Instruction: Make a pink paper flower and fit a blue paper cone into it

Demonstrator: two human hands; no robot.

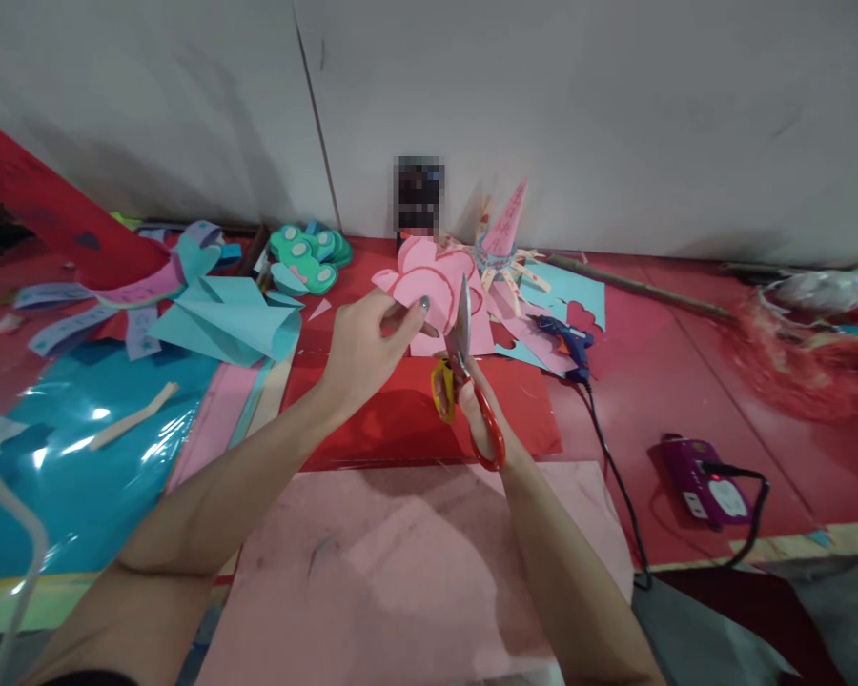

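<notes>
The red table point(629, 410) is the largest thing before me, running back to a grey wall point(615, 114). Over its near edge lies a broad pale pink sheet point(400, 562), beneath my forearms, and beyond that a glossy red sheet point(372, 410). To my left, a folded light blue paper point(229, 324) stands up in loose creases.

The pink paper shape point(439, 272), lobed like a flower and marked with darker curved lines, is up in front of me, above the far part of the red sheet. My left hand point(361, 343) has it pinched at the lower left, thumb on the near face and fingers mostly hidden behind. I judge it very light and fairly stiff for paper, yet easy to bend or crease, so a gentle hold at the rim, with the lobes left free, suits it best. It seems dry rather than slippery.

My right hand point(478, 410) is closed around the scissors point(459, 354), which have one red loop and one yellow. The blades point upward beside the shape's right edge; I cannot tell how far they are parted or whether they touch the paper. They are likely the heavier item, steadiest held by the loops.

Smaller still, a dark blue glue gun point(572, 345) lies to the right, and a tiny pink scrap point(320, 310) rests left of the shape.
</notes>
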